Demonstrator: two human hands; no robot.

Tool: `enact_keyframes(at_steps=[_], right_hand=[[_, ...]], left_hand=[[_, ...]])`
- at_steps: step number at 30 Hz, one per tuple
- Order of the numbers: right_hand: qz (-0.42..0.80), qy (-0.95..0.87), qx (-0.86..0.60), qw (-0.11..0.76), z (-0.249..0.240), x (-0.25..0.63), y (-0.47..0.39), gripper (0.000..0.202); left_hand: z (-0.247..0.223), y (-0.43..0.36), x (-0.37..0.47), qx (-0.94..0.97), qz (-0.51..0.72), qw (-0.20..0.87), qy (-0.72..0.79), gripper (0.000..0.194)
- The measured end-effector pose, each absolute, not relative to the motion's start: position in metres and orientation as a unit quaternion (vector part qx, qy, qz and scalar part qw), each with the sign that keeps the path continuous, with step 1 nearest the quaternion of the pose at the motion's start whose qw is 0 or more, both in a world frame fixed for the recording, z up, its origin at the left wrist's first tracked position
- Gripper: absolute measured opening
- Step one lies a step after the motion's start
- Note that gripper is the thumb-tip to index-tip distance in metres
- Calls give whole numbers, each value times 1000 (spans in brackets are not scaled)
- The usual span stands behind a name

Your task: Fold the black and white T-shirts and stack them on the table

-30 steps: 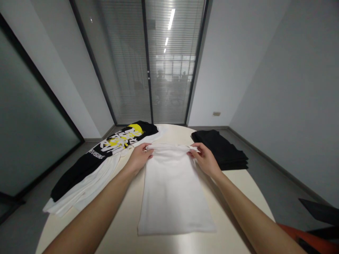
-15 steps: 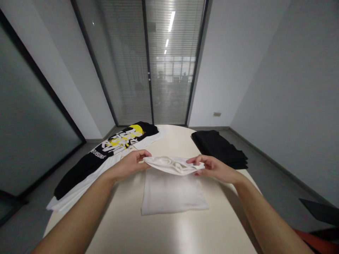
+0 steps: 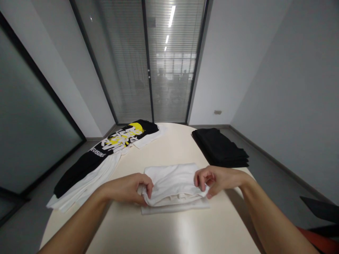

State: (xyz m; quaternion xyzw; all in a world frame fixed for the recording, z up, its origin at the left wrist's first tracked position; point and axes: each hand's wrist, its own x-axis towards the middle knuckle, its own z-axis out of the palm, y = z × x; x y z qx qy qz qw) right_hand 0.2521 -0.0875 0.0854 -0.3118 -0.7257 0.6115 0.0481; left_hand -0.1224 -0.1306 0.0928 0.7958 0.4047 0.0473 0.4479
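Fingers [image 3: 146, 179], left hand [image 3: 127, 187]: pinching near-left edge of folded white cloth [image 3: 172, 181]; thumb tip hard to make out. Fingers, right hand [image 3: 215, 177]: pinching near-right corner. Cloth: between both sets of fingers, underlayer mostly hidden. Beyond right fingers: black clothes [image 3: 219, 148], stacked, number unclear. Beyond left fingers, leftward: printed black shirt [image 3: 104, 150], partly covering white clothes [image 3: 90, 187].

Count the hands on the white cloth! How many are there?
2. The left hand grips the near left corner of the white cloth; the right hand is at its near right corner. No others show.
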Motion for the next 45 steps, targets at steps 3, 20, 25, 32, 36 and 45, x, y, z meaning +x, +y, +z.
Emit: enact_keyframes(at_steps=[3, 20, 25, 32, 36, 45], right_hand=[[605, -729, -317, 29, 89, 250, -93, 41], [579, -722, -377, -43, 93, 247, -100, 44], [361, -776, -460, 235, 85, 238, -85, 46], [270, -825, -455, 199, 56, 232, -72, 42], [303, -815, -455, 191, 48, 235, -70, 41], [272, -800, -473, 251, 44, 227, -66, 29]], left_hand=[[93, -136, -119, 812, 38, 435, 387, 16], [91, -140, -108, 846, 96, 307, 426, 26], [64, -122, -106, 824, 229, 186, 483, 31], [36, -105, -112, 782, 243, 214, 533, 33], [36, -104, -111, 740, 283, 291, 537, 30], [28, -102, -105, 747, 329, 184, 547, 27]])
